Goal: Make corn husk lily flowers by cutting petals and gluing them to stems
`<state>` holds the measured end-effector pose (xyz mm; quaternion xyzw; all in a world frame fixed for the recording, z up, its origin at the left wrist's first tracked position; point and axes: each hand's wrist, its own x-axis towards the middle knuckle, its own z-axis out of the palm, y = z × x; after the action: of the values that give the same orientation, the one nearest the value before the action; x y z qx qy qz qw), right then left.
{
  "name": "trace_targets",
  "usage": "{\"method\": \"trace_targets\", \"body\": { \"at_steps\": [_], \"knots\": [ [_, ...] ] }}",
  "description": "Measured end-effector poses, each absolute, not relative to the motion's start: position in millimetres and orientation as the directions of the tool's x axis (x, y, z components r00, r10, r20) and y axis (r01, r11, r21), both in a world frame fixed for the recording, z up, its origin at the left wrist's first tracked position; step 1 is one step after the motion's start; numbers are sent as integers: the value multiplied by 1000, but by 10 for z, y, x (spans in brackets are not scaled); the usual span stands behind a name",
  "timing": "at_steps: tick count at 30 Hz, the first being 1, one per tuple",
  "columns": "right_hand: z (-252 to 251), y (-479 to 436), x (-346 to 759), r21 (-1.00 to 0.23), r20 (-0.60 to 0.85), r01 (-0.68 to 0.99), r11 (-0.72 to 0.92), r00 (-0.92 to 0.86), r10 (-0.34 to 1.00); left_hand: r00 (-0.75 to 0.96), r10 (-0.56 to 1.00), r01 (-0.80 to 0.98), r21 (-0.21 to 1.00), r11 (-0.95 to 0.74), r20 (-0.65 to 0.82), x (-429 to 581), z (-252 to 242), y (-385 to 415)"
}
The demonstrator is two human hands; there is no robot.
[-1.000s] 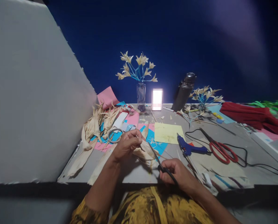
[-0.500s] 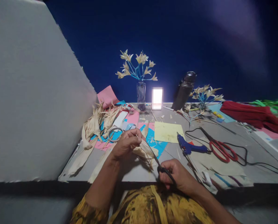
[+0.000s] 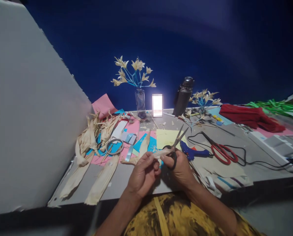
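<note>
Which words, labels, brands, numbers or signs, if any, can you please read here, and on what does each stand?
No text can be read.
Bright upright rectangle: pixelated, nothing legible.
Black-handled scissors in the right hand: no legible marking.
Blue glue gun: no legible marking.
Dark flask: no legible label.
Small yellow object: too small and blurred to tell whether it bears print.

The grey flat desk [image 3: 118, 183] bears a clear glass vase [image 3: 140, 104] and dark cylindrical flask [image 3: 183, 97] along its back edge, and long pale husk-like strips [image 3: 102, 182] near its front-left corner.
</note>
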<state>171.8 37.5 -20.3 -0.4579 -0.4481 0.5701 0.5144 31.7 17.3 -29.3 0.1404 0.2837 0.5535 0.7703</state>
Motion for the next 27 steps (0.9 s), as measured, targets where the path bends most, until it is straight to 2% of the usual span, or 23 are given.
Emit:
{"method": "trace_targets", "body": {
  "at_steps": [3, 6, 11, 16, 19, 21, 24, 27],
  "knots": [
    [-174, 384, 1722, -984, -79, -155, -84, -37, 996, 268, 914, -674, 619, 403, -303, 279, -324, 113],
    [-155, 382, 1750, -986, -101, -119, -113, -104, 989, 264, 923, -584, 715, 383, -279, 205, -314, 96],
    [-118, 364, 1760, -984, -145, -68, -165, -233, 961, 293, 921, -527, 761, 379, -255, 160, -320, 111],
    [-151, 326, 1703, -953, -164, -218, -212, -221, 961, 302, 909, -542, 733, 411, -287, 201, -345, 82],
    [-172, 325, 1683, -880, -212, -372, -294, -246, 946, 284, 915, -548, 735, 400, -287, 210, -352, 64],
    [-164, 341, 1708, -858, -222, -422, -291, -205, 953, 254, 929, -559, 743, 368, -268, 199, -359, 71],
    [-140, 357, 1790, -947, -170, -253, -201, -137, 976, 179, 952, -595, 743, 307, -250, 172, -359, 105],
    [-163, 322, 1843, -979, -154, -97, -177, -209, 966, 135, 956, -627, 725, 285, -259, 168, -325, 144]
  ]
}}
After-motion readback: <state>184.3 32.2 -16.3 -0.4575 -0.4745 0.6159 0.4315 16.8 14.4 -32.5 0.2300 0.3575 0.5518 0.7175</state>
